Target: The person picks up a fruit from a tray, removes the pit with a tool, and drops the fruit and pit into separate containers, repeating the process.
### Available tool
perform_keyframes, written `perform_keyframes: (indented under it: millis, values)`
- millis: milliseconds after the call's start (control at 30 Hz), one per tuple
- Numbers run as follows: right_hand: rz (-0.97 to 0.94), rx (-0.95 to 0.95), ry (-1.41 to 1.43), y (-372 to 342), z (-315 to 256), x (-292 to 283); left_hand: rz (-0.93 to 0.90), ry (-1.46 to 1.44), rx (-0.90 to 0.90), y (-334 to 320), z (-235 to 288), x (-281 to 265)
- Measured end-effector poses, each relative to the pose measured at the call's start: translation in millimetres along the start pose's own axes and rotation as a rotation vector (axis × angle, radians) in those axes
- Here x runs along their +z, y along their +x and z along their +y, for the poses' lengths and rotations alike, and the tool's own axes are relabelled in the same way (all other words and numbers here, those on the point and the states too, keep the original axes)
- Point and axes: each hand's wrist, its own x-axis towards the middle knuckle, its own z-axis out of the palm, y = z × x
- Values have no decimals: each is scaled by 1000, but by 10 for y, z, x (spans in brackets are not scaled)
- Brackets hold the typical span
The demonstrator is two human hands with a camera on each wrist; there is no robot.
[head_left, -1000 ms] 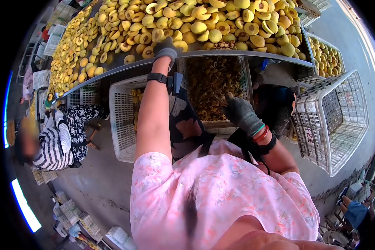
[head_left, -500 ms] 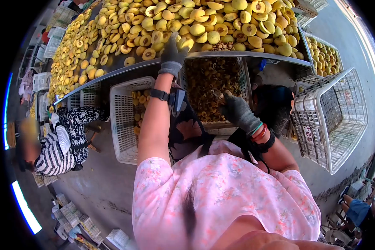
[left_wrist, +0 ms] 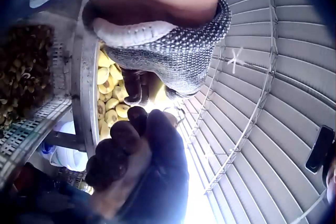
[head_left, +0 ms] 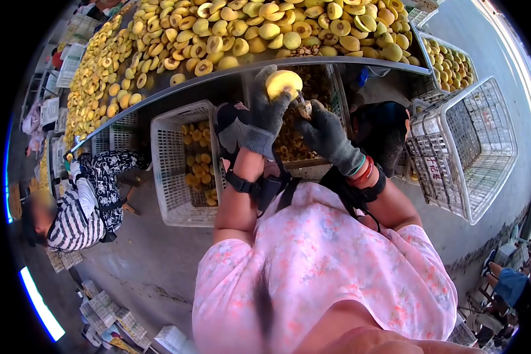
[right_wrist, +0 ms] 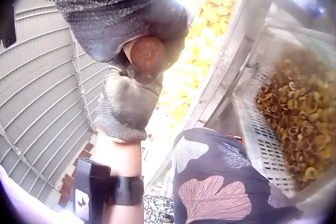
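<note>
A yellow peach (head_left: 282, 82) is held in my gloved left hand (head_left: 261, 115), its thumb and fingers around the fruit, just in front of the table's metal edge. My gloved right hand (head_left: 331, 137) grips a small pitting tool (head_left: 305, 109), whose metal tip meets the peach's right side. The round brown end of the tool's handle (right_wrist: 147, 54) shows inside the right fist in the right wrist view. Both hands are close together over a crate (head_left: 335, 88) of brown and yellow scraps. In the left wrist view, the peach is mostly hidden behind the gloves.
Many peach halves (head_left: 236, 29) cover the metal-edged table (head_left: 153, 97). A white crate (head_left: 165, 171) with some peaches stands left of my legs. At right are a tilted white crate (head_left: 466, 147) and a full peach crate (head_left: 451, 65). Another person (head_left: 79, 218) sits at left.
My left hand has come back from the table pile toward my body, now holding a peach. The right hand has moved slightly up and left, bringing the tool to the fruit.
</note>
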Motion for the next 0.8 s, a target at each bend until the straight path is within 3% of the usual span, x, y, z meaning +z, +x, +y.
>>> perform_keyframes:
  millis: [167,500,600,800]
  values:
    - [-14,89,9,-71,18,13,-5,59,82,-200,163,69]
    - [91,-39,-136,-127,-55,1,123,190,157,-313,86,113]
    - [93,-44,-116,-133,-98,-1,164,113,155,-317,79,139]
    - [96,-10,-107,-113,-175,22,124,210,302,-309,169,151]
